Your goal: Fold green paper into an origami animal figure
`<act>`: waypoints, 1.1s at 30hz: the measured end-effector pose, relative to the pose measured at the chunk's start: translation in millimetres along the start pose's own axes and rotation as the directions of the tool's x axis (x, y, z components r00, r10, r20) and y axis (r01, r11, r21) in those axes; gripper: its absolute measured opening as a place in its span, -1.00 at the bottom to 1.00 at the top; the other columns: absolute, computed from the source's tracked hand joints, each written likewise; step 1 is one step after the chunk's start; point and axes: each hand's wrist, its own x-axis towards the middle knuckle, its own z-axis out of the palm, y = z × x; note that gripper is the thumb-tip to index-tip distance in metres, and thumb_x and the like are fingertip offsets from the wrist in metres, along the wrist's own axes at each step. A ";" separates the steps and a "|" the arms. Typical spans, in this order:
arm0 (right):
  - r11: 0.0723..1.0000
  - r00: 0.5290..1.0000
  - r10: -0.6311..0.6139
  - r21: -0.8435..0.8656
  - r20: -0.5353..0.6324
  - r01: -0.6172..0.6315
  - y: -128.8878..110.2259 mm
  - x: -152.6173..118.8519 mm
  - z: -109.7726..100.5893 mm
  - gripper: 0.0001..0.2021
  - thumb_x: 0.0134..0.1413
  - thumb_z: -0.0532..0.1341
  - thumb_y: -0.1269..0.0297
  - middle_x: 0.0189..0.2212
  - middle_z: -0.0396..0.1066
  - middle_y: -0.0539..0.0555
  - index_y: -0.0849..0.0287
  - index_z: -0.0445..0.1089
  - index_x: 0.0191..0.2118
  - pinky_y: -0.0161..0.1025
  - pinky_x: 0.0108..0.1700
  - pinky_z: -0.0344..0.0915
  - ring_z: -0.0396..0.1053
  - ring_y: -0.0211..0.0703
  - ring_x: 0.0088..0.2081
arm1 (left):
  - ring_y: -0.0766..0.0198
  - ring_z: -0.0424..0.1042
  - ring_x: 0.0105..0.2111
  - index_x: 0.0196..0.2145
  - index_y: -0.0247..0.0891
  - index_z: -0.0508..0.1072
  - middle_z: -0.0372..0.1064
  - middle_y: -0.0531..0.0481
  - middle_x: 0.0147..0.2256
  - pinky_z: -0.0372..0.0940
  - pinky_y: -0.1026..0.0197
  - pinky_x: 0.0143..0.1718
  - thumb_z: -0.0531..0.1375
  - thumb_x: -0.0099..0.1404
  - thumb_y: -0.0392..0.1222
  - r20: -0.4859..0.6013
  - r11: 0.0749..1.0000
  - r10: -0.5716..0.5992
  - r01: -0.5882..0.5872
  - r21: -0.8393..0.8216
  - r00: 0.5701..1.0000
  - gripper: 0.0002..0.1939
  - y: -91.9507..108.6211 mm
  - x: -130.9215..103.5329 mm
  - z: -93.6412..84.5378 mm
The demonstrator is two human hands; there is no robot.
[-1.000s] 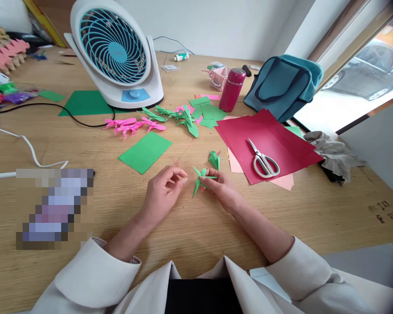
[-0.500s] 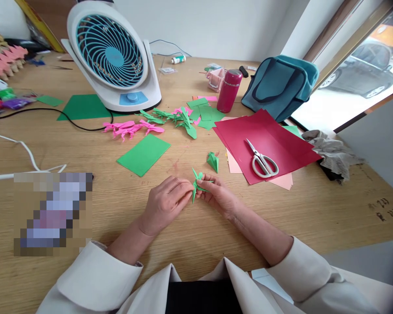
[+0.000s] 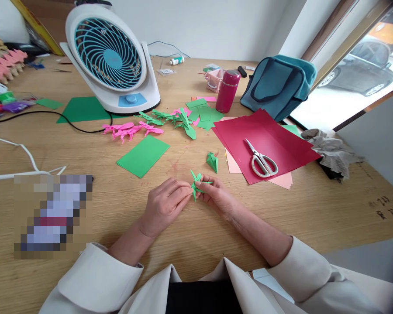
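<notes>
Between my hands is a small green folded-paper figure (image 3: 195,186) with thin pointed limbs sticking up, down and to the right. My right hand (image 3: 216,196) pinches its body between thumb and fingers. On its left side, my left hand (image 3: 167,199) is closed, the fingertips pinching the paper's edge; the exact part is hidden by the fingers. Just beyond my right hand lies a separate green folded-paper piece (image 3: 212,162), diamond-like in shape. A flat green paper rectangle (image 3: 143,156) rests on the table past my left hand.
Scissors (image 3: 263,161) lie on dark red sheets (image 3: 229,135) at right. Pink folded figures (image 3: 127,130) and green folded figures (image 3: 186,124) sit farther back. Behind stand a fan (image 3: 113,61), a red flask (image 3: 228,91) and a blue bag (image 3: 280,87). A blurred-out phone-like object (image 3: 54,213) is at left.
Both hands stay in nearly the same place around the green figure. My left fingers have shifted slightly on it, and its upper and lower points tilt a little differently.
</notes>
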 end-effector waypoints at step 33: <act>0.963 0.982 -0.182 -0.212 -0.045 0.169 4.1 -1.1 1.1 -0.61 -0.14 0.44 -0.03 -0.49 0.31 -0.08 0.14 0.34 -0.40 -0.30 -0.29 0.19 0.24 -0.30 -0.43 | 0.34 0.45 -0.37 -0.38 -0.25 0.37 0.44 -0.01 -0.32 0.36 0.36 -0.43 0.21 0.29 -0.26 0.035 0.662 -0.608 0.531 -0.529 0.793 -0.92 16.6 3.6 15.1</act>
